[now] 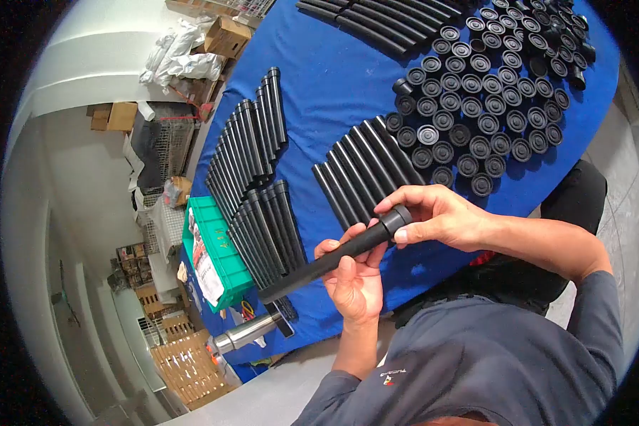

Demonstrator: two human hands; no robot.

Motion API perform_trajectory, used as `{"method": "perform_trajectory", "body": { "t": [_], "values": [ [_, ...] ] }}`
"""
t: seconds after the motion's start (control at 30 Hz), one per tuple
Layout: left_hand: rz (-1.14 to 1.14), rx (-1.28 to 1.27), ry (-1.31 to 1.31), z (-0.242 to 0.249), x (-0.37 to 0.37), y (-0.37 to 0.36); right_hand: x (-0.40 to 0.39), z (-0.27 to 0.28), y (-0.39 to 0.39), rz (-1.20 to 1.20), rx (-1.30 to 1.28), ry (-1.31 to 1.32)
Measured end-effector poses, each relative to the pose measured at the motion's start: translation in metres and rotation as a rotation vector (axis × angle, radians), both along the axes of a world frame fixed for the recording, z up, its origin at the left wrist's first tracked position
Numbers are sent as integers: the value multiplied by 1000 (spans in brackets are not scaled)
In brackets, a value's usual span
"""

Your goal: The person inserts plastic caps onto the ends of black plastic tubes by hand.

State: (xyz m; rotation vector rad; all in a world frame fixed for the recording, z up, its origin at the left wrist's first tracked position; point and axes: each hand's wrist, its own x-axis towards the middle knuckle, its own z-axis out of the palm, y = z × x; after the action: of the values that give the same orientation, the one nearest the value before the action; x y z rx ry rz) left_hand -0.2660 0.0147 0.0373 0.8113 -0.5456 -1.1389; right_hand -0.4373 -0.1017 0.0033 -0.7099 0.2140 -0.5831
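A black tube is held slantwise over the front of the blue cloth. My left hand is closed round its middle, palm up. At the tube's upper right end sits a black cap, pinched between the thumb and fingers of my right hand. Just beyond my hands lies a row of plain black tubes. To the left are stacked tubes with caps on their ends. Many loose round black caps cover the cloth at the right.
More black tubes lie at the far edge of the blue cloth. A green crate with papers and a steel flask stand at the left edge. Boxes and wire racks line the floor beyond.
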Motion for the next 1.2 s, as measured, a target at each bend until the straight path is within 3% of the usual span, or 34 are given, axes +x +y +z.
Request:
{"method": "perform_trajectory", "body": {
  "t": [0.1, 0.2, 0.4, 0.5, 0.9, 1.2],
  "values": [
    [-10, 18, -1, 0, 0, 1, -2, -3, 0, -57, -196, 38],
    [-1, 22, -3, -3, 1, 0, -1, 0, 5, -124, -224, 56],
    [26, 0, -6, -9, -5, -1, -9, 6, 1, -283, -704, 302],
    [17, 18, -54, -8, -6, -1, -8, 5, 0, -384, -855, 261],
    [116, 64, -23, -19, -16, 1, -2, -6, 4, -427, -965, 319],
    [64, 153, 45, -22, 3, 8, -3, -4, 0, -283, -989, 359]
  ]
}}
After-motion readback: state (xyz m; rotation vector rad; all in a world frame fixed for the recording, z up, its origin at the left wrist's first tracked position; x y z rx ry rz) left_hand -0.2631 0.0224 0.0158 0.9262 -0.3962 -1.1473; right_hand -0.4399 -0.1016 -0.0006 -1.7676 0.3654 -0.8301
